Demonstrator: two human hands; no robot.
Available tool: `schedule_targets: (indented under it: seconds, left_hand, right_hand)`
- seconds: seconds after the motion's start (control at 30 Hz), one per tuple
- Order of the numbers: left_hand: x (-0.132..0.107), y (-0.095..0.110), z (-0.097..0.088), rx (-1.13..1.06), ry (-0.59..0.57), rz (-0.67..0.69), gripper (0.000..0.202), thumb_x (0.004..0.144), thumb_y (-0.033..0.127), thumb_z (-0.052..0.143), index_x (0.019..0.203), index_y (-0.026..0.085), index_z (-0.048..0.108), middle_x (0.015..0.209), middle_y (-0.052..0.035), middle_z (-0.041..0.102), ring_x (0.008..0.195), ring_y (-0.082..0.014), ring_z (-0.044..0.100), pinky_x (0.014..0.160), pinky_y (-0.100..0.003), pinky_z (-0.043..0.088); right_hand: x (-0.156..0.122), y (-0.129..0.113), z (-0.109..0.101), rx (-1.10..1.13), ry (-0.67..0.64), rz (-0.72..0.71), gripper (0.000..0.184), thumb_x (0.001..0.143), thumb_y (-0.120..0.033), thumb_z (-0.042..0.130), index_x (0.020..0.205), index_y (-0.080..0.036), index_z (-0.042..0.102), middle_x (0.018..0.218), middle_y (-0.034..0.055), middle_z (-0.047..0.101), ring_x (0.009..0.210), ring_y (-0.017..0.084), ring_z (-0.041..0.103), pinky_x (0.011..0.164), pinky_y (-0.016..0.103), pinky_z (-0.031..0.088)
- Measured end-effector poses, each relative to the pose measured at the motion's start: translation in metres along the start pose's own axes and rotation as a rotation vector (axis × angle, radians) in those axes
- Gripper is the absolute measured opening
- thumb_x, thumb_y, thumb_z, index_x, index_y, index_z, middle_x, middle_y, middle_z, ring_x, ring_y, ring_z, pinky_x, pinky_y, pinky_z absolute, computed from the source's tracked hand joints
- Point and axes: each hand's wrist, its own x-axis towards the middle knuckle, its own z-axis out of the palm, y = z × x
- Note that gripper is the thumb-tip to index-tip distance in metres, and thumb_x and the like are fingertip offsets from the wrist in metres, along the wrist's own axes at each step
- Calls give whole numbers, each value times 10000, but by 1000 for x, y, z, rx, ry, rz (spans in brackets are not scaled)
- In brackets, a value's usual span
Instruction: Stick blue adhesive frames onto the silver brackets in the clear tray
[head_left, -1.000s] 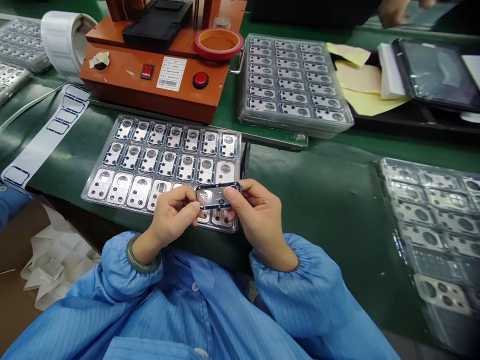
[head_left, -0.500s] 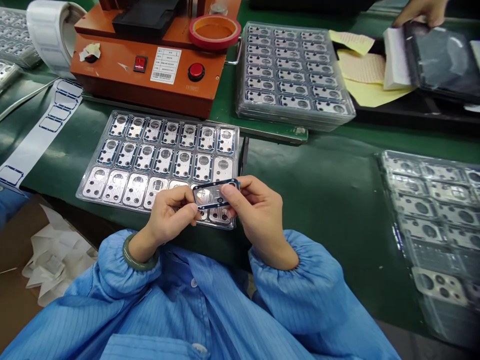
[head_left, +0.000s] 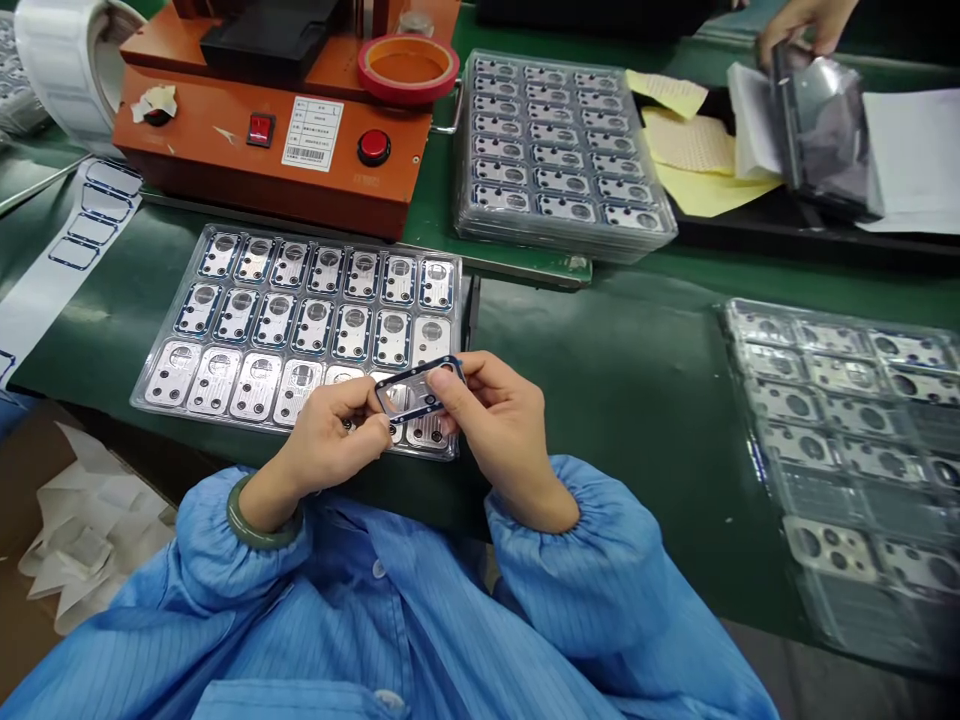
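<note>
Both my hands are held together over the near edge of a clear plastic tray (head_left: 166, 315). My left hand (head_left: 328, 432) and my right hand (head_left: 499, 420) pinch a small blue-rimmed metal plate with round holes (head_left: 415, 392) by its ends. The tray holds rows of similar silver plates. Those in the far rows have blue outlines (head_left: 311, 320), while the near row looks bare silver (head_left: 214, 382). My fingers hide part of the near row. A green bangle circles my left wrist, and blue striped sleeves cover both arms.
An orange machine (head_left: 262, 150) with a red button stands beyond the tray. A strip of blue-outlined labels (head_left: 71, 250) lies at left. Stacked plate trays (head_left: 562, 150) (head_left: 832, 420) sit on the green mat. A co-worker's hand (head_left: 806, 20) grips a glossy dark sleeve (head_left: 821, 135) at top right.
The whole scene has slid left and slightly up in view. The blue-rimmed plate has tilted between my fingers. The co-worker's hand has raised the dark sleeve more upright.
</note>
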Motion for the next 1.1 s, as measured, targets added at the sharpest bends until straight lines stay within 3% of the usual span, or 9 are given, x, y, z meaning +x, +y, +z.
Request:
schedule_targets:
  seconds: [0.4, 0.5, 0.63, 0.73, 0.83, 0.87, 0.97, 1.1]
  left_hand:
    - [-3, -1, 2, -128, -6, 1, 198, 847, 297, 571, 700, 168, 541, 614, -9, 622, 532, -111, 572, 547, -233, 471]
    - [-2, 0, 5, -163, 65, 13, 197, 815, 352, 648, 827, 164, 592, 685, -8, 633, 580, -113, 589, 572, -231, 483]
    - [1, 2, 10, -148, 240, 17, 216, 811, 372, 670, 825, 166, 605, 637, 17, 614, 551, -92, 568, 547, -202, 474]
    - [2, 0, 10, -201, 326, 6, 246, 799, 398, 681, 803, 166, 600, 571, 39, 574, 464, -75, 521, 459, -181, 439]
    - [0, -4, 10, -216, 344, -1, 253, 793, 400, 687, 788, 164, 596, 551, 46, 550, 451, -71, 516, 441, -170, 430]
    - [-1, -6, 10, -214, 348, 8, 252, 792, 399, 688, 785, 164, 596, 548, 47, 545, 453, -71, 513, 447, -170, 432]
    - [-1, -7, 11, -185, 364, 25, 237, 794, 389, 684, 792, 170, 594, 552, 52, 526, 473, -71, 488, 468, -174, 427]
    - [1, -7, 11, -134, 379, 89, 188, 808, 344, 669, 762, 181, 588, 614, 43, 519, 532, -78, 492, 512, -185, 429]
  right_hand:
    - [2, 0, -2, 54, -16, 56, 283, 796, -458, 683, 757, -196, 584, 519, -59, 570, 396, 77, 509, 389, 188, 435]
    - [-3, 4, 6, 112, -22, 86, 308, 809, -477, 668, 786, -193, 551, 525, -58, 585, 396, 79, 522, 399, 186, 454]
    - [-8, 9, 11, 63, -203, 50, 337, 897, -507, 538, 794, -186, 529, 555, -40, 593, 449, 92, 571, 457, 202, 493]
    - [5, 9, -8, -235, -202, -143, 360, 980, -448, 383, 851, -180, 584, 712, 16, 656, 562, 112, 622, 553, 237, 533]
    - [32, 6, -39, -883, -15, -351, 239, 963, -238, 419, 1086, -189, 618, 1035, 92, 684, 851, 189, 652, 708, 303, 545]
    - [41, 5, -48, -1120, -7, -375, 338, 940, -137, 391, 1211, -201, 584, 1201, 118, 634, 965, 226, 628, 713, 323, 542]
    - [63, 4, -66, -1579, -127, -427, 553, 880, -15, 359, 1362, -248, 499, 1441, 119, 459, 1010, 270, 595, 651, 345, 532]
    - [74, 4, -75, -1672, -303, -583, 457, 884, -14, 373, 1209, -213, 624, 1399, 92, 516, 944, 236, 596, 676, 337, 514]
